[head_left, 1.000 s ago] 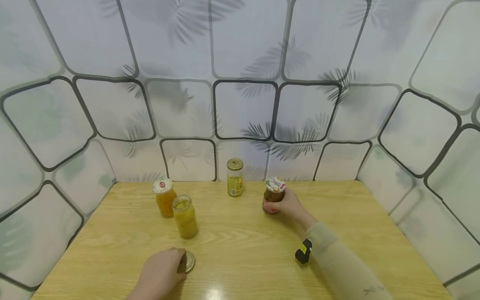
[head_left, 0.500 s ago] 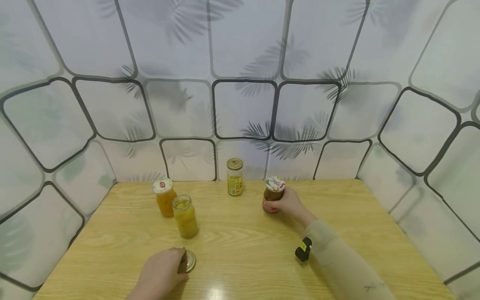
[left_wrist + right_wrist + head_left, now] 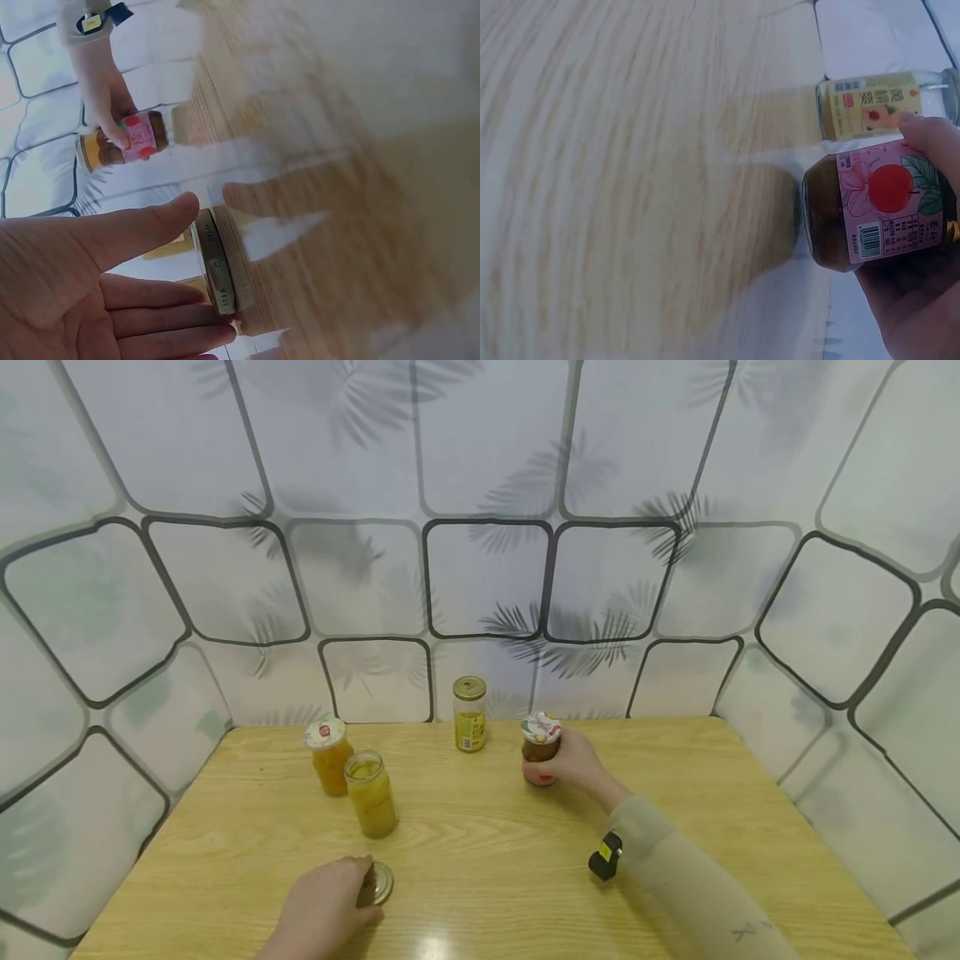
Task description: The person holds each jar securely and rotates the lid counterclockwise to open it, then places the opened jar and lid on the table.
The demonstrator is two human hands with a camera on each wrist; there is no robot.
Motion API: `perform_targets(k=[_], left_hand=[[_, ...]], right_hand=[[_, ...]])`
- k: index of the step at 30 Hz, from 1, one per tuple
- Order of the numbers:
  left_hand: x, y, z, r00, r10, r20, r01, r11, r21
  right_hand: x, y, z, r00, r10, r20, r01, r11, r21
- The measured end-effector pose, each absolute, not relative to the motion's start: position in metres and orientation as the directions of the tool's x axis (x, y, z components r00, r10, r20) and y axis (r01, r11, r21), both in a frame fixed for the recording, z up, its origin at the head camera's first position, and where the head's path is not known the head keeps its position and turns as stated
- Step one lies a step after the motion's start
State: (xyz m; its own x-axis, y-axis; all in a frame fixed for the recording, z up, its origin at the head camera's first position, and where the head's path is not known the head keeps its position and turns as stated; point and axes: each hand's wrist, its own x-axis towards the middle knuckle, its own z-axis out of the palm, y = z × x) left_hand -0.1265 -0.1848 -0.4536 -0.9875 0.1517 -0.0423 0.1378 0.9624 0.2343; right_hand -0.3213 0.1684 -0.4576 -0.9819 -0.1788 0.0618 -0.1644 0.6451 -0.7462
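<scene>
My left hand is low on the table around a gold jar lid, thumb at one side of its rim and fingers at the other. In the left wrist view the lid shows edge-on against the wood. Beyond it stands an uncovered glass jar of yellow contents. My right hand grips a brown-filled jar with a patterned white lid; its pink label with a red fruit faces the right wrist camera. Whether this jar's base touches the table is unclear.
An orange-filled jar with a white lid stands behind the uncovered jar. A gold-lidded jar with a yellow label is at the back, left of my right hand. The wooden table ends at a patterned curtain-like backdrop.
My right hand has shifted slightly left with the brown-filled jar. The left hand and the lid stay almost still, and the other jars have not moved.
</scene>
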Motion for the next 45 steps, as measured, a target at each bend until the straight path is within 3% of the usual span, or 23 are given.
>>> perform_targets(k=[15,25,29,38,45], left_hand=[[-0.127,-0.185,-0.449,-0.988,0.156,-0.011,0.150,0.963,0.224],[-0.127,-0.177,-0.436,-0.976,0.195,0.093,0.211,0.956,0.205],[-0.128,-0.171,-0.426,-0.961,0.220,0.167,0.250,0.950,0.187],[-0.139,-0.167,-0.394,-0.953,0.243,0.183,0.280,0.937,0.211],[-0.150,-0.165,-0.369,-0.926,0.259,0.274,0.329,0.910,0.252]], right_hand=[[-0.314,0.157,-0.432,-0.980,-0.172,0.099,-0.186,0.625,-0.758],[-0.308,0.150,-0.412,-0.974,-0.198,0.111,-0.206,0.566,-0.798],[-0.305,0.148,-0.405,-0.973,-0.198,0.123,-0.214,0.549,-0.808],[-0.299,0.145,-0.393,-0.971,-0.203,0.130,-0.222,0.547,-0.807],[-0.294,0.148,-0.385,-0.974,-0.196,0.118,-0.209,0.553,-0.806]])
